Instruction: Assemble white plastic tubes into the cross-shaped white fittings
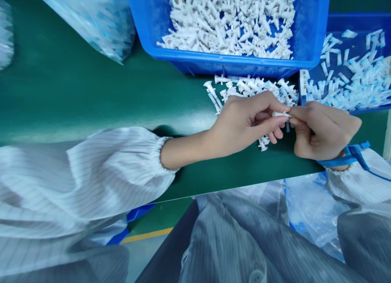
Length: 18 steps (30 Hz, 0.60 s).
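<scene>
My left hand [244,120] pinches a small white plastic part [279,114] between thumb and forefinger. Against the right end of that part, the fingertips of my right hand [324,128] are pressed together; what they hold is too small to make out. Behind my hands, a pile of white parts with pale blue tubes [256,86] lies on the green table. One white piece [263,143] rests below my left fingers.
A blue bin [244,63] of white parts stands behind the pile. To its right, a blue tray [363,110] holds small pale blue pieces. A clear bag [104,26] of bluish parts lies at the upper left. The green table's [232,181] front edge runs below my hands.
</scene>
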Each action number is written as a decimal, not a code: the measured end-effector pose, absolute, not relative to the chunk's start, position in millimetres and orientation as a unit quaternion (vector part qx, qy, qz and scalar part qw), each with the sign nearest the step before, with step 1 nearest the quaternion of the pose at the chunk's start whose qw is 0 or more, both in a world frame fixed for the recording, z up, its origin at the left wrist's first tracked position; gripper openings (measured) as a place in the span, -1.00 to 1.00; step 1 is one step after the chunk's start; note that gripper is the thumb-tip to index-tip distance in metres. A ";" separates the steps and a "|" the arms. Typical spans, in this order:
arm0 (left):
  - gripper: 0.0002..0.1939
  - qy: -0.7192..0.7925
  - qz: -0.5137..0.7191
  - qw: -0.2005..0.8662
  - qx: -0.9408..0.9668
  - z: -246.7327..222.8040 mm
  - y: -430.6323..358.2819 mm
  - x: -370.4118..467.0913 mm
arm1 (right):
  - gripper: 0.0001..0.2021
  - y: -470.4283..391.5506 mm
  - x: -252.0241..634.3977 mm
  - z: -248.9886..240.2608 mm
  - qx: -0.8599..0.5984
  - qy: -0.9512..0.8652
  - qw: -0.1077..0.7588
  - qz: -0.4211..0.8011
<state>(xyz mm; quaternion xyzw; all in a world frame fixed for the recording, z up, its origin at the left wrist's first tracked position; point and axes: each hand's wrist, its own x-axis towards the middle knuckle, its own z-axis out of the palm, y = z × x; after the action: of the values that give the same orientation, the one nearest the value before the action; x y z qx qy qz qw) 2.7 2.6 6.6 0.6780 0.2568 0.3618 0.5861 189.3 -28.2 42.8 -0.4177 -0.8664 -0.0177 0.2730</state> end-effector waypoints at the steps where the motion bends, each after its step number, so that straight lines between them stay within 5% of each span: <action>1: -0.73 0.258 0.363 0.591 0.673 6.5 2.6 2.9 | -0.81 -28.3 189.1 41.8 -0.416 -0.865 0.278 -0.021; 18: -0.84 0.299 0.342 0.655 0.604 8.9 3.8 7.5 | -0.81 -27.6 189.9 37.2 -0.428 -0.863 0.268 -0.001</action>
<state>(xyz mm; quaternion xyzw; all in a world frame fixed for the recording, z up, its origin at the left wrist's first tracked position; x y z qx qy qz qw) 7.5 3.8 8.9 0.6036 0.2993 0.3422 0.6550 189.9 -27.6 37.2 -0.4278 -0.8632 -0.0009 0.2681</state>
